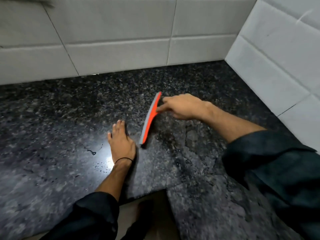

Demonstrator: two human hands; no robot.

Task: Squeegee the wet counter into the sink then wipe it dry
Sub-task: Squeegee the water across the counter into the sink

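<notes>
- The right hand [184,106] grips the orange squeegee [150,119], with the forefinger stretched onto it. The blade rests on the wet tabletop [52,110], just beside the left hand [122,142].
- The left fingers lie straight and together, flat on the stone.
- Best done with even pressure in one steady pull. The sink is out of view.

Home kitchen corner: speckled granite counter [60,110], white tiled walls [112,32]

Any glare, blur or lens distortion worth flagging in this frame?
Head view: white glare blows out the wet speckled dark granite counter beside the left hand; motion blur softens the right hand and the orange plastic squeegee it grips; wide-angle distortion bows the white wall tiles.
</notes>
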